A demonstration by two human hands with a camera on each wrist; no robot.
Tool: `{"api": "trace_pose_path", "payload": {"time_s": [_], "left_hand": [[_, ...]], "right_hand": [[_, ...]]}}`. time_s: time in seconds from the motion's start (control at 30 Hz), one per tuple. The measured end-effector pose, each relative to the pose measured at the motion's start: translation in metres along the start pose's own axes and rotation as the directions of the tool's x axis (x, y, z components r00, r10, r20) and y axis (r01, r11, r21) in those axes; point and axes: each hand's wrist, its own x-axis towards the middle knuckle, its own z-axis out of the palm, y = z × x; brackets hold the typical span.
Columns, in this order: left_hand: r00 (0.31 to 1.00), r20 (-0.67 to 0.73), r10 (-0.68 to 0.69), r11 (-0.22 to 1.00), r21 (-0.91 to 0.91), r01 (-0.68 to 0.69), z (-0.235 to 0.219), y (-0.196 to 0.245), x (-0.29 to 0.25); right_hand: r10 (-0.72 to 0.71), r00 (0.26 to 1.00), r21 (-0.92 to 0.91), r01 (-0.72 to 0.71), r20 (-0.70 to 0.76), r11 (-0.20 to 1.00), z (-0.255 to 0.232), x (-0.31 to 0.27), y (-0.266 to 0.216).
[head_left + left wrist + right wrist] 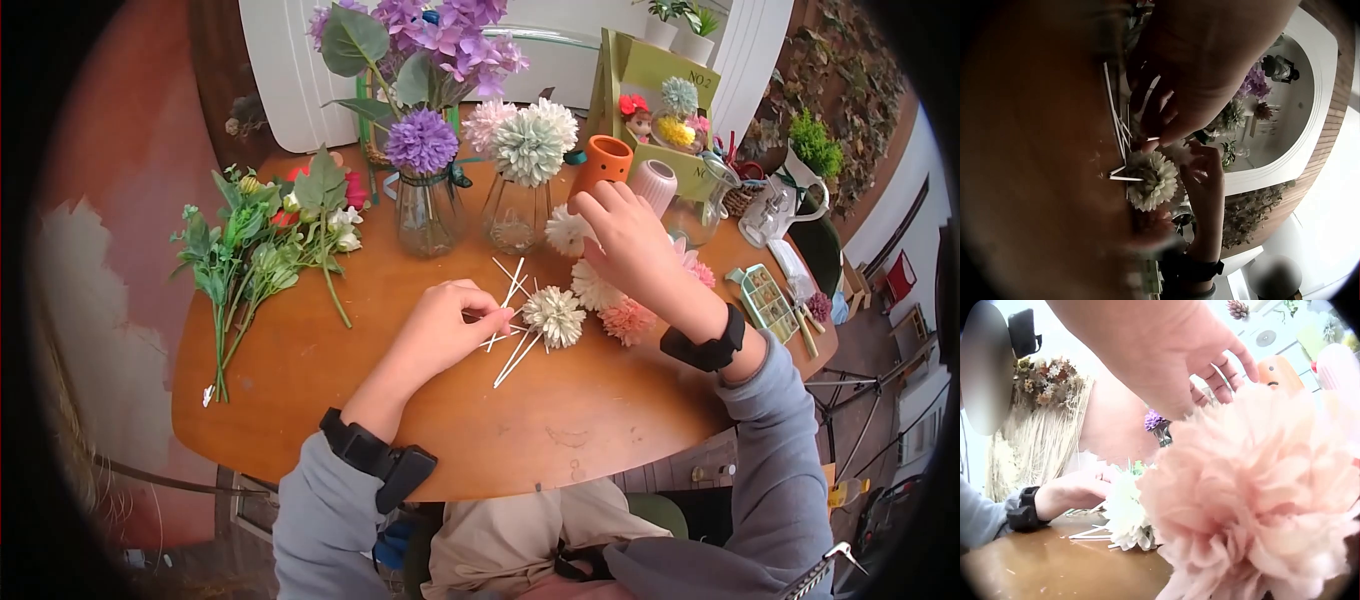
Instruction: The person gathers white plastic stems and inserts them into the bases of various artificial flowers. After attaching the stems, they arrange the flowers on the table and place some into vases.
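Observation:
My left hand [450, 325] pinches a thin white stick between thumb and forefinger; its pale tip [1153, 139] shows at the thumb in the left wrist view. Several white sticks [512, 365] lie crossed on the table beside this hand. Right of them sits a cream pompom flower [553, 317]. My right hand [632, 245] is above the other flower heads, its fingers loosely bent with nothing seen between them. Around it lie a white flower [568, 232], a cream one [594, 286] and a peach one [628, 322]. That peach flower [1254, 494] fills much of the right wrist view.
Green-stemmed artificial flowers [245, 260] lie on the left of the table [330, 410]. Two glass vases hold a purple flower [421, 140] and a mint flower [530, 146]. An orange vase [607, 160] and a pink vase [655, 185] stand behind the right hand.

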Motion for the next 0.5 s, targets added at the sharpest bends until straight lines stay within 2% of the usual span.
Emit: {"api": "trace_pose_path", "payload": {"time_s": [0.03,0.13,0.23,0.27,0.3,0.4,0.5], "left_hand": [[1.000,-0.004,-0.027,1.000,0.005,0.027,0.000,0.001,0.000],[0.996,-0.003,-0.092,0.996,0.015,0.092,0.003,0.004,0.000],[0.996,0.019,-0.090,0.996,0.023,0.090,0.005,0.004,0.001],[0.997,0.022,-0.068,0.998,0.018,0.068,0.005,0.004,-0.001],[0.999,0.023,-0.046,0.999,0.012,0.046,0.005,0.005,-0.001],[0.981,0.174,-0.084,0.996,-0.027,0.090,0.003,0.009,-0.001],[0.978,0.196,0.077,0.988,-0.147,-0.049,0.008,0.004,-0.001]], "right_hand": [[-0.001,1.000,0.015,0.001,-0.015,1.000,-0.002,0.000,-0.001],[-0.139,0.972,0.283,0.082,0.189,0.956,-0.017,-0.009,-0.019],[-0.279,0.885,0.238,0.200,0.373,0.951,-0.011,-0.027,-0.026],[-0.277,0.870,0.250,0.185,0.408,0.950,-0.007,-0.028,-0.026],[-0.243,0.882,0.244,0.152,0.405,0.958,-0.007,-0.028,-0.026],[-0.165,0.922,0.256,0.075,0.350,0.964,-0.008,-0.020,-0.024],[-0.130,0.962,0.296,0.056,0.238,0.954,-0.022,-0.013,-0.027]]}}
